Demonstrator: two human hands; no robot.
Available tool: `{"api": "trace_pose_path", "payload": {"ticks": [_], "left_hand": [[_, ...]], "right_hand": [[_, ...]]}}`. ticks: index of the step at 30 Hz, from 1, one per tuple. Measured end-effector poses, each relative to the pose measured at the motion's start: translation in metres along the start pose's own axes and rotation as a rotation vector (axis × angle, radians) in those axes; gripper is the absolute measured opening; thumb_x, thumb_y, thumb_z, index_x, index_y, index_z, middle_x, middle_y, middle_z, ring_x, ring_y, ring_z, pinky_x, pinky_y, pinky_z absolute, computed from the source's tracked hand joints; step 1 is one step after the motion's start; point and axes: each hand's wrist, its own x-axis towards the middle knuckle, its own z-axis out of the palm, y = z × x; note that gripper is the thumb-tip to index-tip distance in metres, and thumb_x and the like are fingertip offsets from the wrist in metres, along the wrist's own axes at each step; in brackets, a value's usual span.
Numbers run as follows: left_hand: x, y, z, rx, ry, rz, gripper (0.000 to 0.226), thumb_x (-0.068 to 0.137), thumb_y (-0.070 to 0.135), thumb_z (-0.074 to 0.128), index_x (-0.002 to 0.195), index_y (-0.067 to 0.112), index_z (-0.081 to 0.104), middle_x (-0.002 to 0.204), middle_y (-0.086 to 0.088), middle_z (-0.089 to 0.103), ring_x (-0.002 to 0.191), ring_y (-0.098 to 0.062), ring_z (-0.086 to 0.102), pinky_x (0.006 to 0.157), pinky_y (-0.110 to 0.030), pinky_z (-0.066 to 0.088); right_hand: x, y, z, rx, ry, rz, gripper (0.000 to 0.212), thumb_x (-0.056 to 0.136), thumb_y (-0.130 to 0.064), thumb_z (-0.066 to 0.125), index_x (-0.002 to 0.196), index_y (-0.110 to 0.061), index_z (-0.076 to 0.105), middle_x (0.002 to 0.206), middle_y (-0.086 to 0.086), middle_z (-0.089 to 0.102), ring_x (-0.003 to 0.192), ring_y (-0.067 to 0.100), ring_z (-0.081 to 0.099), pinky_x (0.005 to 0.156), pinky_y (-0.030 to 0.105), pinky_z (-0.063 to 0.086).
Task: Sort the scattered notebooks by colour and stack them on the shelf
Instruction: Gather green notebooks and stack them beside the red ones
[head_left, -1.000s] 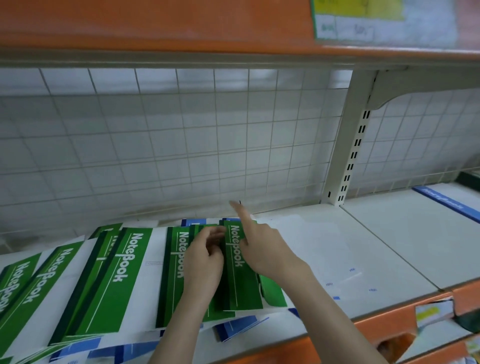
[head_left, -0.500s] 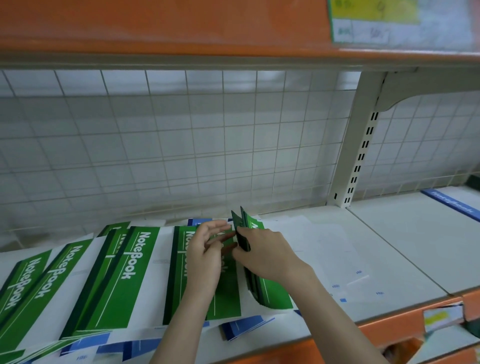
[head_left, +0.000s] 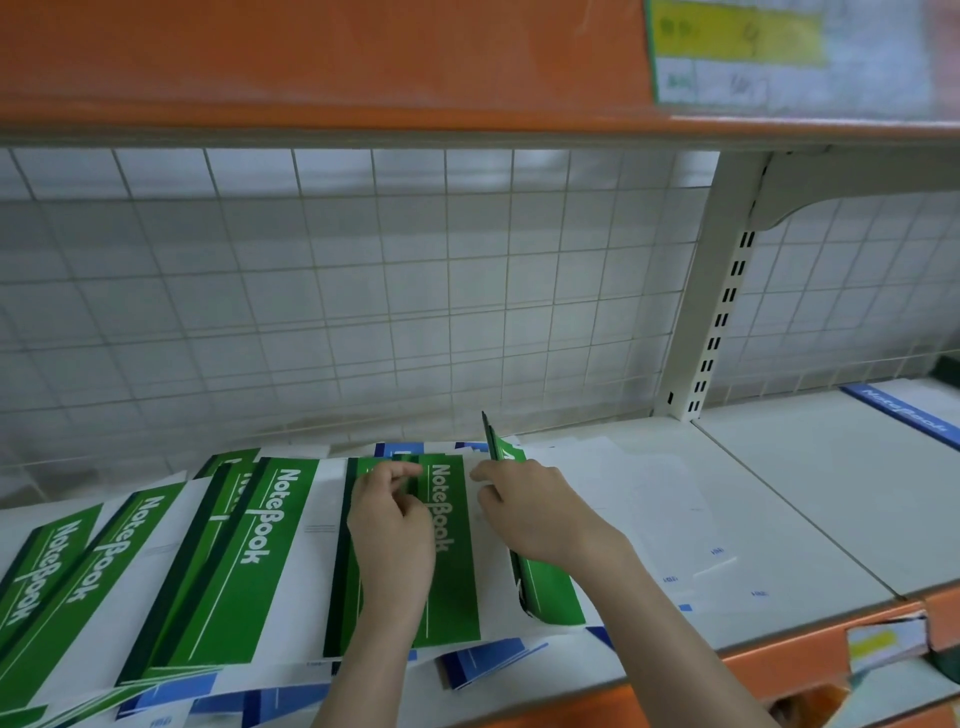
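Several green-and-white notebooks (head_left: 260, 551) lie overlapping along the white shelf (head_left: 810, 525), with blue ones (head_left: 483, 660) peeking out underneath. My right hand (head_left: 540, 514) grips a green notebook (head_left: 550, 592) tilted up on its edge, its far corner raised. My left hand (head_left: 395, 530) rests on a flat green notebook (head_left: 452, 571) just left of it, fingers loosely curled and holding nothing. White sheets or back covers (head_left: 649, 509) lie to the right of my hands.
A wire grid back panel (head_left: 363, 291) closes the rear. A white slotted upright (head_left: 711, 312) divides the bays. A blue notebook (head_left: 909, 415) lies in the right bay. An orange shelf edge (head_left: 363, 62) with a price label (head_left: 779, 52) hangs overhead.
My right hand has lifted a green notebook off the pile and turned it up on edge, shifting it to the right. My left hand stays on the flat notebook.
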Motion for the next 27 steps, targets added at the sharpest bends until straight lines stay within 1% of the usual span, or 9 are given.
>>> {"api": "trace_pose_path", "payload": {"ticks": [3,7,12,15,19,20,22,24,27], "left_hand": [[0.003,-0.005,-0.001,0.022,0.005,-0.018,0.031,0.088,-0.01,0.045,0.102,0.013,0.06,0.108,-0.005,0.059,0.09,-0.013,0.058,0.064,-0.014,0.042],[0.005,-0.004,-0.004,-0.095,0.036,-0.047,0.033,0.085,-0.011,0.045,0.099,0.013,0.062,0.099,-0.001,0.062,0.093,-0.019,0.058,0.07,-0.022,0.041],[0.007,-0.002,-0.011,-0.342,0.048,-0.201,0.032,0.088,-0.007,0.045,0.097,0.018,0.064,0.102,-0.004,0.065,0.086,-0.018,0.062,0.069,-0.03,0.049],[0.012,0.001,-0.011,-0.594,0.02,-0.343,0.032,0.089,-0.009,0.045,0.096,0.015,0.064,0.106,-0.011,0.065,0.09,-0.023,0.063,0.071,-0.031,0.05],[0.015,0.0,-0.007,-0.604,-0.085,-0.408,0.027,0.089,0.001,0.055,0.112,0.009,0.065,0.112,-0.012,0.067,0.105,-0.026,0.063,0.095,-0.041,0.048],[0.014,0.001,-0.006,-0.595,-0.105,-0.407,0.024,0.09,0.003,0.054,0.11,0.008,0.066,0.106,-0.01,0.07,0.1,-0.025,0.065,0.092,-0.04,0.05],[0.014,0.004,-0.005,-0.543,-0.18,-0.407,0.019,0.093,0.002,0.048,0.091,0.007,0.066,0.075,-0.003,0.072,0.073,-0.015,0.067,0.069,-0.026,0.053],[0.013,0.009,-0.003,-0.452,-0.274,-0.414,0.031,0.095,-0.004,0.036,0.07,0.004,0.052,0.045,0.005,0.058,0.044,-0.003,0.056,0.045,-0.012,0.043],[0.013,0.012,-0.003,-0.338,-0.315,-0.354,0.037,0.098,-0.002,0.033,0.065,0.005,0.046,0.037,0.01,0.053,0.035,0.004,0.049,0.038,-0.008,0.037]], "right_hand": [[0.006,-0.008,0.001,0.027,-0.004,0.009,0.025,0.099,-0.017,0.031,0.093,-0.006,0.052,0.098,0.013,0.061,0.079,0.027,0.054,0.068,0.03,0.042],[0.011,-0.026,0.015,0.018,0.019,-0.027,0.021,0.098,-0.021,0.032,0.088,-0.01,0.046,0.097,0.015,0.062,0.086,0.033,0.059,0.07,0.034,0.048],[0.012,-0.028,0.023,-0.059,0.066,-0.066,0.025,0.098,-0.02,0.031,0.11,-0.009,0.05,0.098,0.015,0.063,0.088,0.035,0.06,0.066,0.032,0.042],[0.01,-0.023,0.016,0.026,0.054,-0.092,0.044,0.099,-0.022,0.032,0.143,-0.023,0.033,0.098,0.013,0.066,0.081,0.029,0.059,0.074,0.035,0.05],[0.006,-0.027,0.014,0.05,0.079,-0.115,0.049,0.098,-0.02,0.032,0.146,-0.024,0.024,0.1,0.013,0.065,0.086,0.032,0.061,0.076,0.035,0.049],[0.006,-0.03,0.015,0.057,0.089,-0.115,0.047,0.097,-0.019,0.032,0.144,-0.021,0.026,0.103,0.014,0.064,0.089,0.034,0.06,0.074,0.035,0.046],[0.008,-0.038,0.018,0.082,0.115,-0.108,0.044,0.096,-0.018,0.032,0.141,-0.017,0.03,0.107,0.015,0.063,0.092,0.037,0.059,0.073,0.036,0.044],[0.011,-0.044,0.022,0.083,0.133,-0.088,0.043,0.097,-0.018,0.031,0.139,-0.014,0.032,0.106,0.016,0.063,0.093,0.038,0.059,0.075,0.037,0.045],[0.016,-0.042,0.03,0.021,0.15,-0.069,0.045,0.099,-0.019,0.029,0.143,-0.011,0.026,0.105,0.016,0.064,0.093,0.037,0.06,0.071,0.035,0.042]]}}
